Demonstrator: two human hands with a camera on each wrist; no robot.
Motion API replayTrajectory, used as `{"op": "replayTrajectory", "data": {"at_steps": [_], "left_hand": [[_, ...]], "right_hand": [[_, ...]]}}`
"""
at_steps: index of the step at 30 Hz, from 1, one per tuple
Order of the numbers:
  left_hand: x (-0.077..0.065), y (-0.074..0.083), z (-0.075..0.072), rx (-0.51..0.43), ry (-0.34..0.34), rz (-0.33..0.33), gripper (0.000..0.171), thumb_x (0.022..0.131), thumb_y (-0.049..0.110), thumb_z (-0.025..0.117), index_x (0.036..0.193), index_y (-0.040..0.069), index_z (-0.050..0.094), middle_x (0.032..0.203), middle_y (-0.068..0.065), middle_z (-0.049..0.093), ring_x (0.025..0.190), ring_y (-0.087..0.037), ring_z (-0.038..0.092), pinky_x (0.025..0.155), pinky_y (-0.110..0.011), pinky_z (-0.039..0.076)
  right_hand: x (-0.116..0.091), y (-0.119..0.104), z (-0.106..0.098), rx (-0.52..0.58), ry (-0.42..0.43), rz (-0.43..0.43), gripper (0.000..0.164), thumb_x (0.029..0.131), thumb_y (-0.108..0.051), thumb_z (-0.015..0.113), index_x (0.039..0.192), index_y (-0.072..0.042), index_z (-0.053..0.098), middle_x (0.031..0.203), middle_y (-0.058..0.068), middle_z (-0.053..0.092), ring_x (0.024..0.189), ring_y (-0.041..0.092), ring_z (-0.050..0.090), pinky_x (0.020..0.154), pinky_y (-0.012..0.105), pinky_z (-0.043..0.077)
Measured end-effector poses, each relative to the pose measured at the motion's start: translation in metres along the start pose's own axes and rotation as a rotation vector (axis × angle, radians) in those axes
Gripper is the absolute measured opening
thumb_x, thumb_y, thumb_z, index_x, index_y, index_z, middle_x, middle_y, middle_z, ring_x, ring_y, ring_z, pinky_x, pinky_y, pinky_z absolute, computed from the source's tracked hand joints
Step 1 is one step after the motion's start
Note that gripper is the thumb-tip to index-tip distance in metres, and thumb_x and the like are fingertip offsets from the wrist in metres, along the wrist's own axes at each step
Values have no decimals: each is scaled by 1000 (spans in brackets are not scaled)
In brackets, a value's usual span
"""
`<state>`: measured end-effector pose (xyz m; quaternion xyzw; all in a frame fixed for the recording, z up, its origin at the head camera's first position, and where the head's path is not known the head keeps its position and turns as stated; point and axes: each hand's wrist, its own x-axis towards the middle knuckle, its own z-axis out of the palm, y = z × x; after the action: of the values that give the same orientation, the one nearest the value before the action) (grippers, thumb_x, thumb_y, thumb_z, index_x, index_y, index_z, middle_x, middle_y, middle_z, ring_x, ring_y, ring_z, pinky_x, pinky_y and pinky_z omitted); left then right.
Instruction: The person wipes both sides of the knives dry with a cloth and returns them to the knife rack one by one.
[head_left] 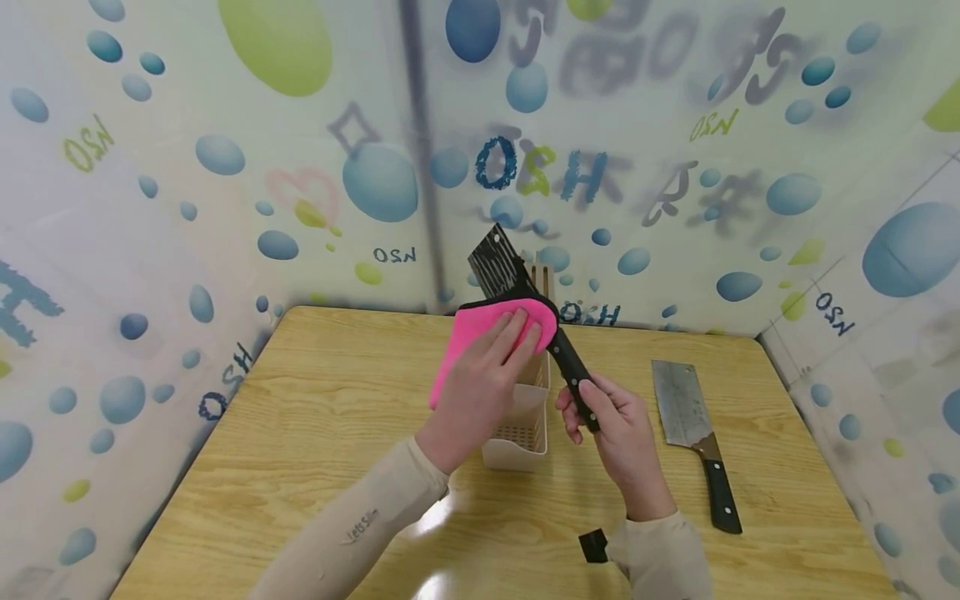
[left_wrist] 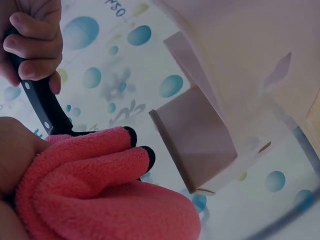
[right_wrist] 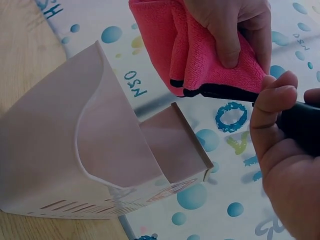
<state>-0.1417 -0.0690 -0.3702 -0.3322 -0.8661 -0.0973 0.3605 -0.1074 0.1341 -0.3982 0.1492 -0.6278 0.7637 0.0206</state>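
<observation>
My right hand (head_left: 618, 425) grips the black riveted handle (head_left: 572, 367) of a black cleaver (head_left: 495, 262), raised above the table. Its broad blade points up and away to the left, with pale streaks and a small hole near one corner. Around the lower blade my left hand (head_left: 483, 383) holds a folded pink cloth (head_left: 457, 350) with black edging, fingers on one face and thumb on the other in the right wrist view. The cloth hides that part of the blade. Behind and below the hands stands a pale plastic holder (right_wrist: 45, 130) with open compartments.
A second cleaver (head_left: 678, 408), with a grey blade and black handle, lies on the wooden table (head_left: 315, 433) to the right. A small black square piece (head_left: 593, 546) shows beside the right sleeve. Patterned walls (head_left: 315, 192) border the back and both sides.
</observation>
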Motion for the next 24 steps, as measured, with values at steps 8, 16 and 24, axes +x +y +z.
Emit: {"op": "replayTrajectory", "data": {"at_steps": [8, 16, 24], "left_hand": [[-4, 6, 0, 2, -23, 20, 50, 95, -4, 68, 144, 1, 59, 146, -20, 59, 134, -34, 58, 111, -36, 49], [-6, 14, -6, 8, -55, 42, 55, 93, 2, 74, 146, 3, 58, 147, -18, 59, 136, -32, 57, 113, -37, 46], [-8, 21, -7, 17, -58, 67, 51, 95, 5, 72, 144, 4, 60, 147, -17, 59, 137, -32, 56, 115, -37, 44]], "right_hand": [[0, 0, 1, -1, 11, 10, 31, 112, -21, 44, 108, -1, 67, 85, 7, 66, 63, 14, 58, 51, 24, 52], [2, -2, 3, -14, 35, 22, 36, 113, -21, 42, 112, 9, 61, 86, 8, 65, 64, 15, 57, 52, 24, 52], [3, -3, 3, -23, 40, 31, 38, 113, -18, 39, 117, 14, 58, 88, 8, 65, 65, 15, 58, 53, 23, 53]]}}
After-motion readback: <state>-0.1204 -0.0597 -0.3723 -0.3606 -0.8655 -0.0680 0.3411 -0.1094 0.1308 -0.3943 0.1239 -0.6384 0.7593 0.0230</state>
